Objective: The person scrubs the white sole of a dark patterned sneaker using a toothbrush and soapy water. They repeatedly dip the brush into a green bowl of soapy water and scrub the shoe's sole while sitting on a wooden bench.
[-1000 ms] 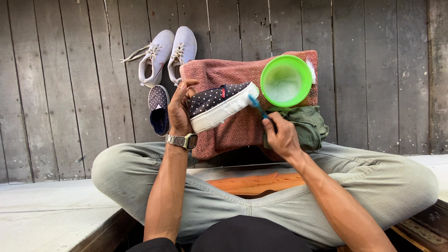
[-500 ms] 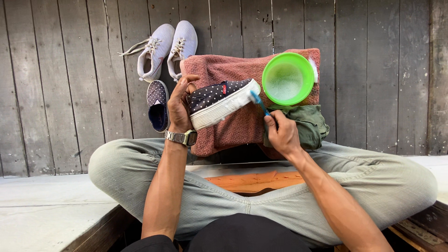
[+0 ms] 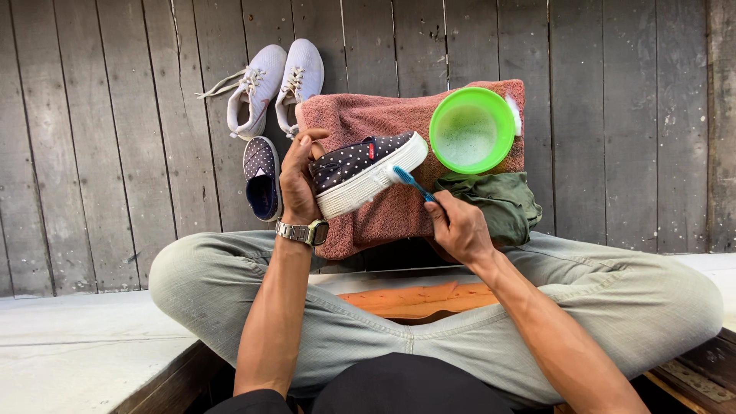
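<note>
The dotted shoe (image 3: 360, 170) is held tilted on its side above the pink towel (image 3: 383, 123), white sole facing the person. The left hand (image 3: 297, 184) grips its heel end: the thumb hooks over the top edge, the fingers (image 3: 310, 142) wrap behind and are clamped on the shoe. A small red tag sits on the upper near the middle. The right hand (image 3: 458, 226) is just right of the shoe, fingers closed around a blue toothbrush (image 3: 410, 182) whose head touches the sole near the toe. The left forearm runs straight up with a metal watch (image 3: 303, 231) at the wrist; the right forearm comes in diagonally from the lower right. A green bowl (image 3: 471, 130) stands on the towel right of the shoe, an olive cloth (image 3: 498, 199) below it. The matching shoe (image 3: 262, 178) lies left of the held one, white sneakers (image 3: 272, 84) beyond.
</note>
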